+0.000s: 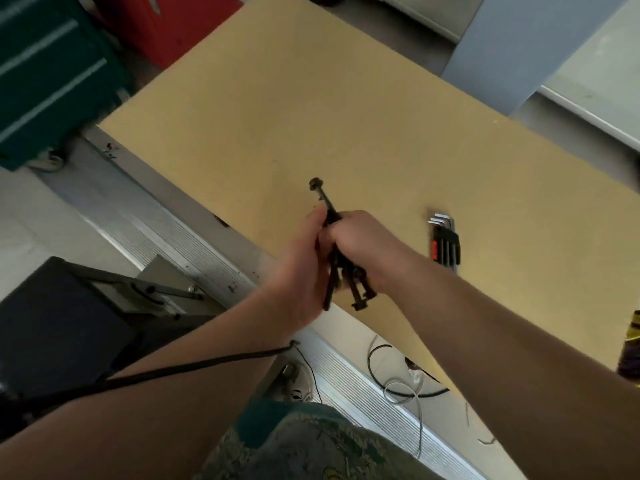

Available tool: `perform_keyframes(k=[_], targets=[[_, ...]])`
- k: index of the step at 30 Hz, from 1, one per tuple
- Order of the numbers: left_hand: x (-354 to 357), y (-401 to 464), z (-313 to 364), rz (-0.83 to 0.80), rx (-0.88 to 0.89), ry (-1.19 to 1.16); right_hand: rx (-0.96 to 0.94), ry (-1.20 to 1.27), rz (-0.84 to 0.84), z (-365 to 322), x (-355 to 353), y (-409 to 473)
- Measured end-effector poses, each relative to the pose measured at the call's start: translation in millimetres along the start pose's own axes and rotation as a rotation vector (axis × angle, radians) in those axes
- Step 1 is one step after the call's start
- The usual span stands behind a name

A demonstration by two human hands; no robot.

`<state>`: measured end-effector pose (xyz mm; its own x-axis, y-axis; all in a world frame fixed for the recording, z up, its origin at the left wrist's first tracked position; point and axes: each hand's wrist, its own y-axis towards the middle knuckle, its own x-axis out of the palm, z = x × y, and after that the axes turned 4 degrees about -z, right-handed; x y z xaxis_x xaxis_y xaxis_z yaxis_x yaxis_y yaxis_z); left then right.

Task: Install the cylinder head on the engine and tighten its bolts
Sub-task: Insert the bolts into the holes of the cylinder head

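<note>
bare tan board (346, 109), no engine in view; my right hand (363, 244) clenches the bolts (332, 268), left hand (304, 261) pinching one, i'd draw it straight out

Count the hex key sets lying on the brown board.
1: one hex key set lies flat on the brown board, just right of the right hand; none other is visible.

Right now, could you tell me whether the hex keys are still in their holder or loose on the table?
In the holder: the hex keys sit side by side in their black clip, lying flat on the table.
</note>
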<state>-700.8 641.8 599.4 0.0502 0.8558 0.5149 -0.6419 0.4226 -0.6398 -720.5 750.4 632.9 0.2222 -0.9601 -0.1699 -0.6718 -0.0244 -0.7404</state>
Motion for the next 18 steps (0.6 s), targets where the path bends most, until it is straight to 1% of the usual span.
perform_keyframes(k=[2, 4, 8, 13, 16, 18], targets=[[-8.6, -25.3, 8.4, 0.0, 0.01, -0.106, -0.115, -0.144, 0.033, -10.2, 35.2, -14.7], [-26.4, -54.2, 15.8, 0.02, 0.068, -0.197, -0.229, -0.261, 0.068, -17.6, 67.4, -27.8], [-63.5, -107.4, 23.9, 0.123, 0.148, -0.356, -0.296, -0.361, -0.041, -33.5, 124.1, -55.2], [-92.3, -168.3, 30.7, 0.221, 0.229, -0.559, -0.373, -0.623, -0.141, -58.4, 183.2, -88.6], [-111.2, -207.7, 30.6, 0.249, 0.302, -0.637, -0.44, -0.728, -0.186, -66.6, 219.8, -112.2], [-125.2, -233.9, 26.8, 0.298, 0.357, -0.704, -0.494, -0.804, -0.237, -68.9, 247.0, -128.6]])
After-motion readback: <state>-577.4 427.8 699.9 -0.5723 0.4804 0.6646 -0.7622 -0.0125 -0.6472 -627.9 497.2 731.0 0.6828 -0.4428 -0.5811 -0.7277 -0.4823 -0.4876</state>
